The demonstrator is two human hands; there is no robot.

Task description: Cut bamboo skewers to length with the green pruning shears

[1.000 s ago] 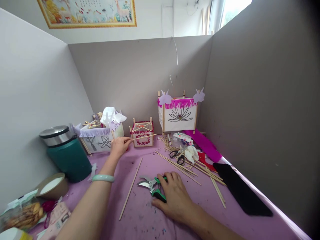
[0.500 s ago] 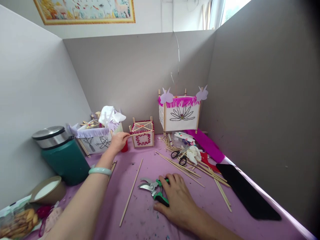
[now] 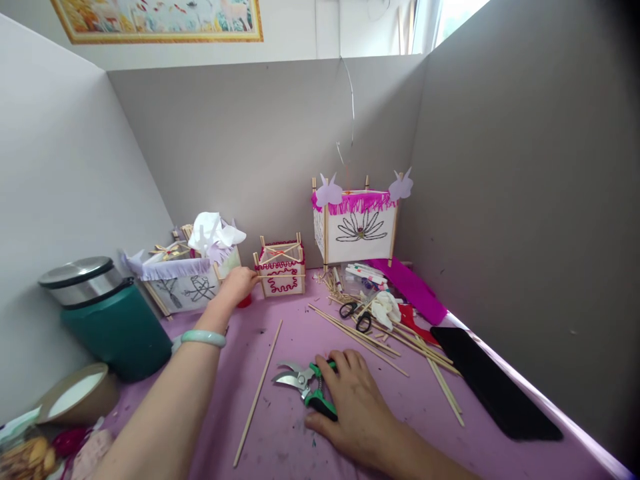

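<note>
My left hand [image 3: 239, 285], with a pale green bangle on its wrist, reaches far forward and pinches a thin wooden stick [image 3: 281, 276]. The stick runs level across the front of a small box lantern [image 3: 283, 289] with dark red squiggle trim; I cannot tell whether it touches. My right hand [image 3: 356, 400] lies over the green and black handles of the pruning shears [image 3: 301, 380], fingers curled on them. Their metal blades are parted and point left. Between my arms a loose wooden stick [image 3: 258, 393] lies on the purple tablecloth [image 3: 285, 433].
A larger lantern [image 3: 361, 230] with a flower drawing stands behind, and another lantern [image 3: 187, 287] at left. A teal bottle [image 3: 117, 330] and a bowl [image 3: 83, 393] flank my left arm. Scissors [image 3: 363, 323], wooden sticks [image 3: 360, 339] and a black slab [image 3: 493, 380] lie right.
The stick in my left hand has dropped slightly and become more level against the small lantern. My right hand stays on the shears. The view has shifted a little.
</note>
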